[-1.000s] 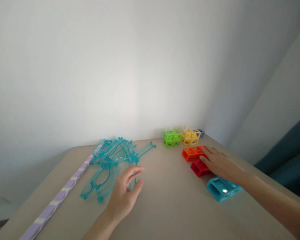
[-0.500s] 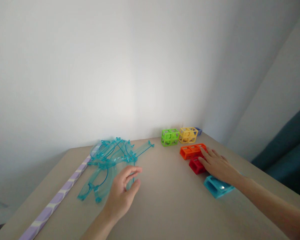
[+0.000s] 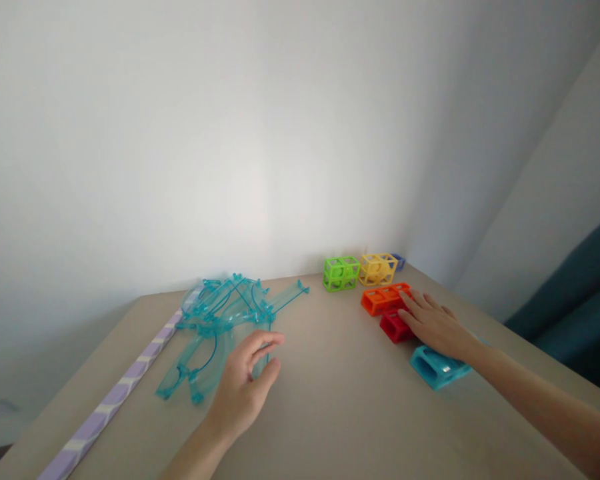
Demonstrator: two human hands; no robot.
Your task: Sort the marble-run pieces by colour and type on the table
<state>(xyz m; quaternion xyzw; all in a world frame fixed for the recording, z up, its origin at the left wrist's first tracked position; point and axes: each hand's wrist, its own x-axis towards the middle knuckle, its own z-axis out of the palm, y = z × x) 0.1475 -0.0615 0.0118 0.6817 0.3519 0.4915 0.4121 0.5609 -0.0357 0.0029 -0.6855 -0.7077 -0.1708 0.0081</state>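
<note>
My left hand (image 3: pixel 244 383) rests on the beige table (image 3: pixel 340 407) with its fingers loosely curled and apart, holding nothing, just beside a heap of clear teal curved track pieces (image 3: pixel 220 320). My right hand (image 3: pixel 437 327) lies flat with fingers stretched out over a red block (image 3: pixel 393 328), its fingertips near an orange block (image 3: pixel 380 300). A light blue block (image 3: pixel 435 368) sits under my right wrist. Behind them stand a green cage block (image 3: pixel 341 273) and a yellow cage block (image 3: pixel 377 269).
A long purple-and-white striped strip (image 3: pixel 115 400) runs along the table's left side. A small dark blue piece (image 3: pixel 399 261) lies at the far corner by the white wall. A dark teal curtain or seat (image 3: pixel 575 293) is at the right.
The view has shifted slightly. Both hands have stayed almost still, the right one edging a little further over the red block.
</note>
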